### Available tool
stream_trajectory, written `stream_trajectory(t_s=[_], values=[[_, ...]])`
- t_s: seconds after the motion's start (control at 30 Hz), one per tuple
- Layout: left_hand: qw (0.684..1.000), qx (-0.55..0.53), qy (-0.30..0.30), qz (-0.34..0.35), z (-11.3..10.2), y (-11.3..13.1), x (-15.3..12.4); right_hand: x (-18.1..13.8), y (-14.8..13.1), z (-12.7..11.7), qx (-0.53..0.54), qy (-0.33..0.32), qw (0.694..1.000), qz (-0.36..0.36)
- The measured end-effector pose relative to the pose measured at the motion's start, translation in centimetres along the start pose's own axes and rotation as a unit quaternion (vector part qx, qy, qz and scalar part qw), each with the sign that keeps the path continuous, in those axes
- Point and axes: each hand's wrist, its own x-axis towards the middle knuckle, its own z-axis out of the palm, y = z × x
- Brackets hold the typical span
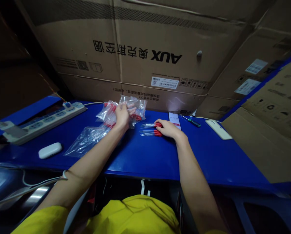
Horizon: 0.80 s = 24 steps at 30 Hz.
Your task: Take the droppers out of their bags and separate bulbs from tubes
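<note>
My left hand (123, 114) is among clear plastic bags (141, 105) at the back of the blue table. Its fingers are stretched out and look partly covered by the film. Red pieces (110, 106) show through the bags. To the right, my right hand (170, 128) has its fingertips closed on thin red-ended pieces (158, 124) with long, pale, needle-like stems pointing left. More red-ended pieces (157, 133) lie in a row just below on the table. Another clear bag (87, 139) lies flat beside my left forearm.
A power strip (48, 120) with plugs and a white oval case (50, 150) are at the left. A white-and-red card (174, 121), a screwdriver (193, 122) and a pale phone (218, 129) lie at the right. Large cardboard (135, 29) walls the back.
</note>
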Motion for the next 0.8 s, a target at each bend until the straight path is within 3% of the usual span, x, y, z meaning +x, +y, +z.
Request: stream_trajectory(t_s=[0.17, 0.4, 0.57, 0.8], values=[[0.999, -0.006, -0.006, -0.035, 0.1, -0.4, -0.6, -0.2, 0.0, -0.1, -0.028, 0.002, 0.999, 0.015], [0.993, 0.048, -0.091, -0.049, 0.2, -0.3, -1.6, 1.4, 0.8, 1.1, 0.014, 0.068, 0.996, -0.056], [0.989, 0.047, -0.125, -0.059, 0.3, -0.4, -2.0, 2.2, 0.9, 1.8, 0.043, 0.101, 0.992, -0.054], [0.992, 0.014, -0.115, -0.048, 1.0, -0.3, -2.8, 2.2, 0.3, 1.8, 0.051, 0.135, 0.989, -0.024]])
